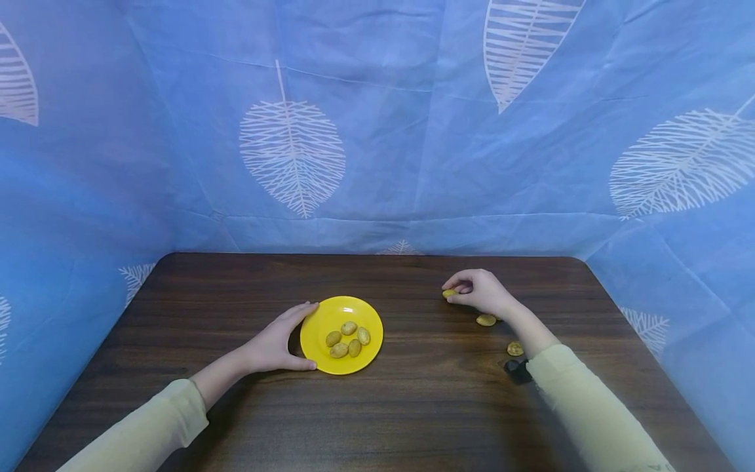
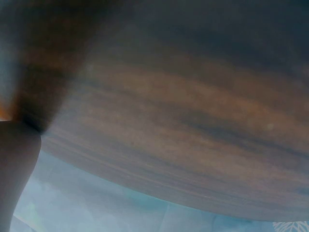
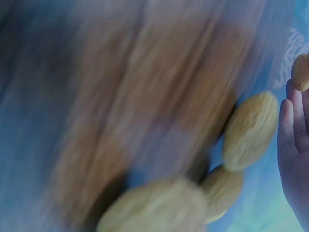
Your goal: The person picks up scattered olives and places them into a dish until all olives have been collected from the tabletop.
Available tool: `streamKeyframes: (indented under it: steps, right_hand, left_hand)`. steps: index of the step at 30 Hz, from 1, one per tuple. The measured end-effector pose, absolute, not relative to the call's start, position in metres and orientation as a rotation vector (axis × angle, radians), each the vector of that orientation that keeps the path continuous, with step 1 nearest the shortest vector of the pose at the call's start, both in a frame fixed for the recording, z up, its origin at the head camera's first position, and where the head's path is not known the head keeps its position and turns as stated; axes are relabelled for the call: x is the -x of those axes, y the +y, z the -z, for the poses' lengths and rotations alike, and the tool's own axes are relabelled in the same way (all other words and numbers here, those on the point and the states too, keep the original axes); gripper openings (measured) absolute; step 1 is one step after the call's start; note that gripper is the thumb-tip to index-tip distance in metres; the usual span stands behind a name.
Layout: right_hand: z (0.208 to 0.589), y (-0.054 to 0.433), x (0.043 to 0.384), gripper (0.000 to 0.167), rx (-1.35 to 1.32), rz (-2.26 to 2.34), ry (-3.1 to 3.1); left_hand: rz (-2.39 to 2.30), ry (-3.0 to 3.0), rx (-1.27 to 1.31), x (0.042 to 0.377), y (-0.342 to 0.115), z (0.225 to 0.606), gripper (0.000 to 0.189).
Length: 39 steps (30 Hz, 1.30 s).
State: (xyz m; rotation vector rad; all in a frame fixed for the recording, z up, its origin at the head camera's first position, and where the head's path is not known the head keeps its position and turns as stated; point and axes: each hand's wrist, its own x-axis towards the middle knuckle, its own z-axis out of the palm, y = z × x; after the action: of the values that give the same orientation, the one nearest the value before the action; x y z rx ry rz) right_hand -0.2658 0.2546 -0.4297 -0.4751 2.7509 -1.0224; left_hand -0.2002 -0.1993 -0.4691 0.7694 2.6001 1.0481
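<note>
My left hand (image 1: 274,344) holds the yellow plate (image 1: 348,309) at its left side, fingers on the upper rim and thumb at the lower rim. Several oval yellow-brown nut-like pieces (image 1: 339,350) lie together on the plate. Right of the plate, my right hand (image 1: 480,292) pinches one oval nut-like piece (image 1: 449,293) between thumb and fingers. In the right wrist view, this piece (image 3: 301,72) shows at the fingertips. Beneath that hand lies another wrinkled piece (image 1: 485,320), with one more partly hidden behind the wrist. A further piece (image 1: 515,348) sits close to the right sleeve.
A small black object (image 1: 518,372) shows beside the right sleeve. The dark wooden table (image 1: 377,419) has rounded far corners and meets a blue cloth (image 1: 401,144) with white leaf prints. The table surface (image 2: 169,121) fills most of the left wrist view.
</note>
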Motion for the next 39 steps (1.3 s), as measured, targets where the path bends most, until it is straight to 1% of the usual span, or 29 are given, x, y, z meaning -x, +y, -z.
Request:
streamKeyframes:
  steps: [10, 21, 39]
  right_hand:
    - [0.424, 0.224, 0.260, 0.023, 0.560, 1.086, 2.703]
    - [0.421, 0.185, 0.256, 0.020, 0.635, 1.116, 2.660]
    - [0.430, 0.133, 0.251, 0.018, 0.725, 1.149, 2.568]
  left_hand:
    - [-1.053, 2.598, -0.769, 0.199, -0.200, 0.469, 0.109]
    - [-1.048, 2.605, -0.761, 0.199, -0.200, 0.470, 0.109]
    - [-1.037, 2.604, -0.764, 0.200, -0.198, 0.468, 0.108]
